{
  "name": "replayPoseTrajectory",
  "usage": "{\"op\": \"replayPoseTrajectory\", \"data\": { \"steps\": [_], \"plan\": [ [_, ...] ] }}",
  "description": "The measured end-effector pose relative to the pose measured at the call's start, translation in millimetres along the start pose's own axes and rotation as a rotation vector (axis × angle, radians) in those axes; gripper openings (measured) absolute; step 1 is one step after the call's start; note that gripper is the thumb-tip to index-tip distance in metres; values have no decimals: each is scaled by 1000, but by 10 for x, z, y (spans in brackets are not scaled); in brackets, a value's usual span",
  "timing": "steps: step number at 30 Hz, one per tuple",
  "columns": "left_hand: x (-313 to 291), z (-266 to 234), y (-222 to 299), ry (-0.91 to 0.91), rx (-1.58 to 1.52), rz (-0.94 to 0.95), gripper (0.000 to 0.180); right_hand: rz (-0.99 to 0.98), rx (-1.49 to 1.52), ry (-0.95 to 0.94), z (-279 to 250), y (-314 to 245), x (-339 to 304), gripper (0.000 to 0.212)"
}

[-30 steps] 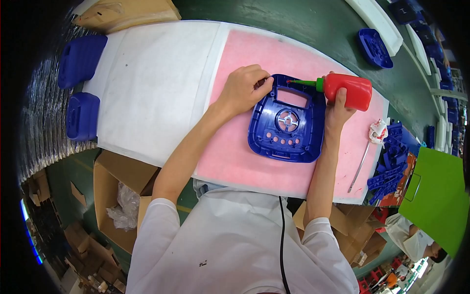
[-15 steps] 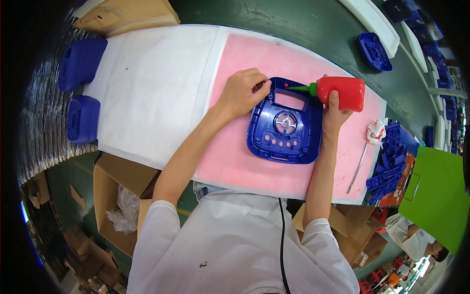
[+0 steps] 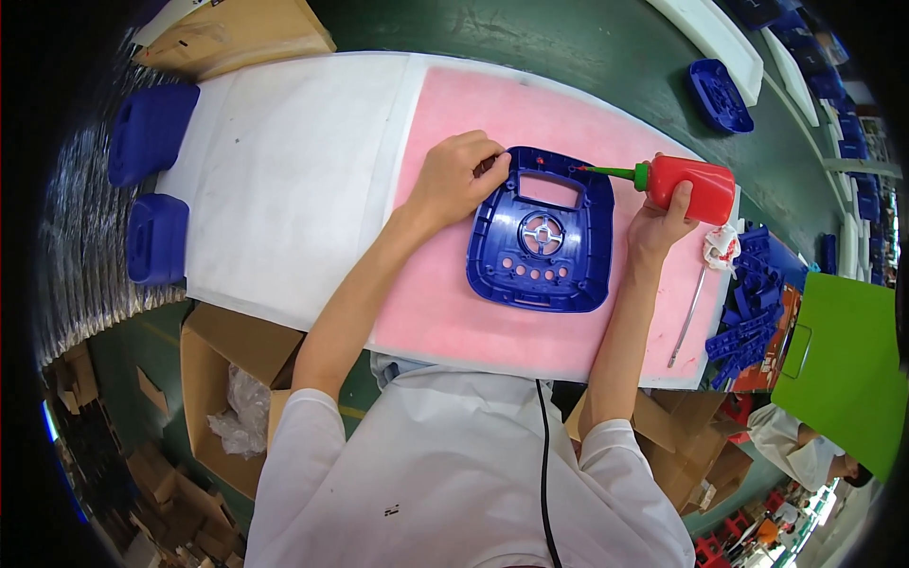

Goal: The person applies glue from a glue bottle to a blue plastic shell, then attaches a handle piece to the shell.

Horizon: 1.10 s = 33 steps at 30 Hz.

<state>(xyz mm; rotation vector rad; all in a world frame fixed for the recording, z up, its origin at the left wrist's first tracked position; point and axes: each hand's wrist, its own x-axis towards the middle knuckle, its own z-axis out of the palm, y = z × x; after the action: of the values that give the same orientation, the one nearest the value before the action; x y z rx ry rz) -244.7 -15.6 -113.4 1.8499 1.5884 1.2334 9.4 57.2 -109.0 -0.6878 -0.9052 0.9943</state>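
A blue plastic cover (image 3: pixel 496 233) lies on the pink sheet (image 3: pixel 426 293), its ribbed inner side up. It has a wide slot, a round grille and a row of small holes. My left hand (image 3: pixel 462 180) pinches the cover's upper left corner, fingers curled at the rim. In my right hand (image 3: pixel 663 223) a red squeeze bottle (image 3: pixel 699 187) is tipped sideways. Its green nozzle (image 3: pixel 611 172) points left, the tip at the cover's upper right part. Small red spots show along the cover's top edge.
Right of the cover lie a thin metal rod (image 3: pixel 687 317), a red-stained white rag (image 3: pixel 721 248) and a pile of blue plastic parts (image 3: pixel 748 322). Two blue housings (image 3: pixel 158 239) stand at the left edge. An open cardboard box (image 3: pixel 210 398) sits below, a green board (image 3: pixel 843 369) at right.
The bottle in my right hand has moved right along the cover's top edge. A red spot now shows where the nozzle was. My left hand keeps its hold on the corner.
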Motion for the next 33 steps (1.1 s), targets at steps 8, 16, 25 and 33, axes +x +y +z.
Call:
{"op": "replayPoseTrajectory", "data": {
  "steps": [8, 16, 25, 33],
  "plan": [
    [10, 7, 12, 6, -6, -11, 22, -34, -51, -27, -28, 56, 2, 40],
    [3, 0, -7, -4, 11, 41, 16, 5, -90, -75, -32, 68, -28, 48],
    [-3, 1, -6, -6, -2, 31, 15, -32, -96, -17, 50, 16, -83, 53],
    [0, 7, -11, 0, -6, 39, 15, -98, -149, -107, 26, -17, -68, 56]
  ]
}}
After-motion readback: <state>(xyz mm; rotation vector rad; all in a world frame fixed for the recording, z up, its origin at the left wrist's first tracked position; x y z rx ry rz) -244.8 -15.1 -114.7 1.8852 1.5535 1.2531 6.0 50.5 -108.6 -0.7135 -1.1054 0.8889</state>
